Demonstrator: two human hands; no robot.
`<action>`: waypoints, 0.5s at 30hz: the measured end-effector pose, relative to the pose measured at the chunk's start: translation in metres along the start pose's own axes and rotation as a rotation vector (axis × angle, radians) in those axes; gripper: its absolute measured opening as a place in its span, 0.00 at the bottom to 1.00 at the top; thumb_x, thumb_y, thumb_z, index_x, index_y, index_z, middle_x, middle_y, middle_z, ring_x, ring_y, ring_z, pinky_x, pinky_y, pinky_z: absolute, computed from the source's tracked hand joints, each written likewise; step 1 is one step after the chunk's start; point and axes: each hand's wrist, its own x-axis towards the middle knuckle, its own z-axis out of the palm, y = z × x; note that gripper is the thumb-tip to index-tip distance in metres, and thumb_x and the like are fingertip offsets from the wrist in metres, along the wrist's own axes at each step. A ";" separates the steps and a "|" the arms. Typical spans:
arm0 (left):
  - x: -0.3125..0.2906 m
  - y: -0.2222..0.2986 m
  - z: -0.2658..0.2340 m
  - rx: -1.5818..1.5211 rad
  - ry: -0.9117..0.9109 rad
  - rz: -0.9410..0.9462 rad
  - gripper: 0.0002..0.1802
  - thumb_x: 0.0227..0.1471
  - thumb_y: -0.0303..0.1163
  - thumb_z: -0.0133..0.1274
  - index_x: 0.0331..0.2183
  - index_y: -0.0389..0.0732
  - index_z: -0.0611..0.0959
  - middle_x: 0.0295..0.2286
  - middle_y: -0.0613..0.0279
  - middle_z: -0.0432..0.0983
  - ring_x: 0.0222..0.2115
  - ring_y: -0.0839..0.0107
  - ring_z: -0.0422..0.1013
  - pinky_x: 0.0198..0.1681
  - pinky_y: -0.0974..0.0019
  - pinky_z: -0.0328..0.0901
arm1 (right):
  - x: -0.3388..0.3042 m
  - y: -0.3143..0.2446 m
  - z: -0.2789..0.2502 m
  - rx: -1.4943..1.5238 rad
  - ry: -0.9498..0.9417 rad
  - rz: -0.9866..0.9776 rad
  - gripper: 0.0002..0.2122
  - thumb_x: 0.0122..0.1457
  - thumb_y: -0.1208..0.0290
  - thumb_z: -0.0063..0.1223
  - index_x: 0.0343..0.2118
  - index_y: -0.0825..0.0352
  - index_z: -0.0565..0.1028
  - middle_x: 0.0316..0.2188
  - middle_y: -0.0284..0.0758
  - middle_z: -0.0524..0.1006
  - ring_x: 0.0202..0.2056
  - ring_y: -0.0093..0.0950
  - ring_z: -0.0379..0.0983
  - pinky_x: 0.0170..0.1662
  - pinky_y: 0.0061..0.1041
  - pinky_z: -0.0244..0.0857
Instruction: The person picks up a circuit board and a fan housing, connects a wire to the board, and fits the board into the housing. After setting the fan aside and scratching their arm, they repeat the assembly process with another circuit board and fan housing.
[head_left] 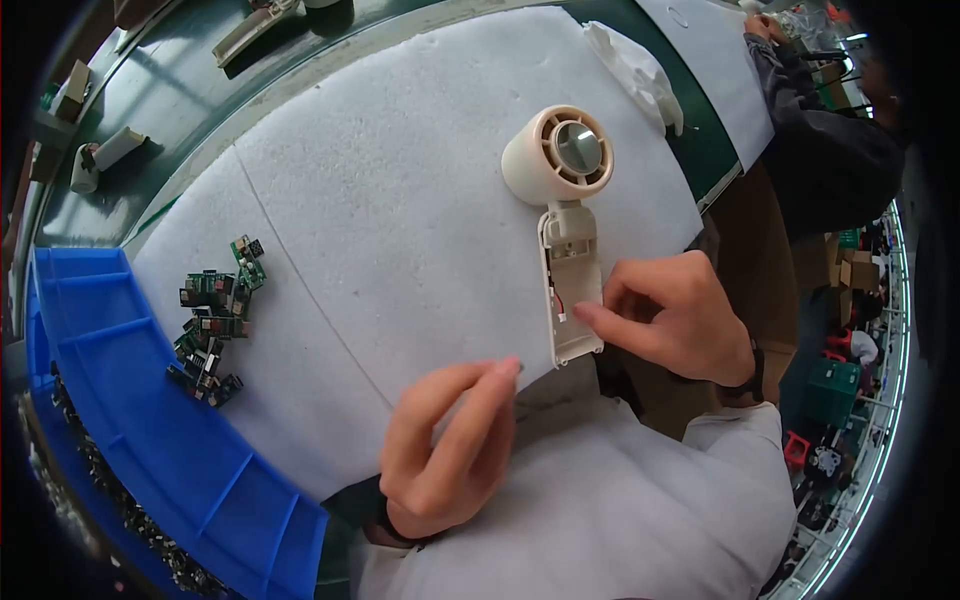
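A cream handheld fan (560, 190) lies on the white foam mat (400, 200), round head away from me, its open handle shell (572, 295) pointing toward me. My right hand (680, 320) rests at the right side of the handle, index finger and thumb touching its lower edge near a small red wire. Nearer to me, my left hand (450, 450) hovers with loosely curled fingers just left of the handle's end, holding nothing that I can see.
A pile of several small green circuit boards (215, 320) lies on the mat's left side. A blue plastic bin (150, 420) sits at the lower left. White plastic parts (635, 70) lie at the mat's far edge. Another person (820, 140) sits at the upper right.
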 end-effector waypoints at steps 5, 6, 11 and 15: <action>0.001 0.004 0.027 -0.270 -0.167 0.203 0.20 0.38 0.13 0.64 0.38 0.33 0.84 0.32 0.55 0.80 0.32 0.59 0.78 0.38 0.64 0.72 | 0.026 0.001 0.011 -0.335 0.383 -0.471 0.06 0.54 0.72 0.66 0.33 0.65 0.81 0.22 0.30 0.76 0.18 0.19 0.70 0.20 0.18 0.63; 0.001 0.003 0.028 -0.290 -0.186 0.238 0.19 0.37 0.14 0.65 0.37 0.33 0.84 0.32 0.56 0.81 0.32 0.59 0.78 0.38 0.64 0.72 | 0.030 0.002 0.010 -0.332 0.383 -0.478 0.06 0.54 0.72 0.66 0.33 0.65 0.81 0.22 0.30 0.76 0.18 0.19 0.70 0.20 0.18 0.63; -0.003 -0.005 0.032 -0.165 -0.181 0.315 0.18 0.37 0.17 0.66 0.36 0.35 0.85 0.30 0.58 0.81 0.32 0.61 0.78 0.35 0.64 0.72 | 0.039 0.001 0.001 -0.629 0.229 -0.793 0.12 0.48 0.75 0.70 0.37 0.64 0.83 0.21 0.28 0.76 0.18 0.22 0.70 0.21 0.18 0.62; -0.009 -0.006 0.028 -0.153 -0.145 0.333 0.16 0.38 0.19 0.66 0.36 0.36 0.85 0.28 0.61 0.80 0.29 0.65 0.78 0.33 0.66 0.70 | 0.040 0.000 0.012 -0.534 0.248 -0.804 0.14 0.46 0.76 0.71 0.38 0.64 0.83 0.20 0.28 0.76 0.17 0.22 0.70 0.21 0.18 0.62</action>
